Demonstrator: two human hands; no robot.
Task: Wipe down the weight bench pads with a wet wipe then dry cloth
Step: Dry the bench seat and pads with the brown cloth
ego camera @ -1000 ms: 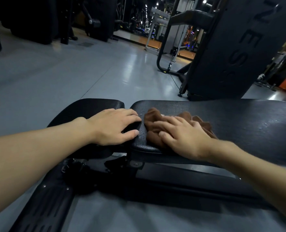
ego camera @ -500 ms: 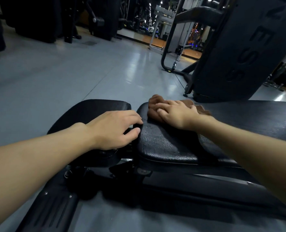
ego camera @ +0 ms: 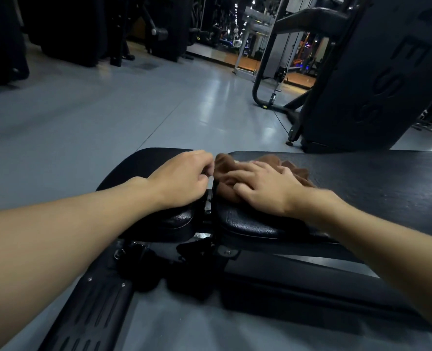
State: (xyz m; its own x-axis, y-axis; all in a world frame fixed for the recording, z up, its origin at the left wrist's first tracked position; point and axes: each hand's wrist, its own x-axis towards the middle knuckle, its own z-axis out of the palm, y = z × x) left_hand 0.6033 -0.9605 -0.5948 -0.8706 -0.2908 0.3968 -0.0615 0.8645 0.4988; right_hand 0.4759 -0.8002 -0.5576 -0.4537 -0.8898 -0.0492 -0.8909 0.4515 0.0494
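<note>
1. Since half a second ago the left hand [ego camera: 182,178] has lifted its fingers off the small pad and curled them into a loose fist at the gap between the pads; the right hand [ego camera: 263,188] has drawn the cloth back from the far edge toward the middle of the pad's end.

2. Right hand: palm down, fingers spread and pressed flat on the brown cloth [ego camera: 225,168]; it pins the cloth rather than pinching it, so the grip is an open press, not a clamp.

3. Left hand: fingers curled together, knuckles just beside the cloth's bunched left edge; whether it pinches a corner of the cloth or anything else, I cannot tell.

4. The cloth lies crumpled on the left end of the long pad [ego camera: 374,188], its folds spilling out past the fingertips and behind the hand.

5. Handling, as a judgement: the cloth looks soft, light and limp; it will bunch and slide under the palm, so a flat hand with weight through the fingers suits it better than a pinch; gathering the loose folds under the palm should give a fuller wiping face.

6. The long pad looks grained and slightly glossy, firm with some give; the small pad [ego camera: 139,168] sits just left of it, across a narrow gap above the bench frame [ego camera: 96,307].

7. Beyond: grey floor [ego camera: 108,117] and a dark machine [ego camera: 374,72] at the far right.
</note>
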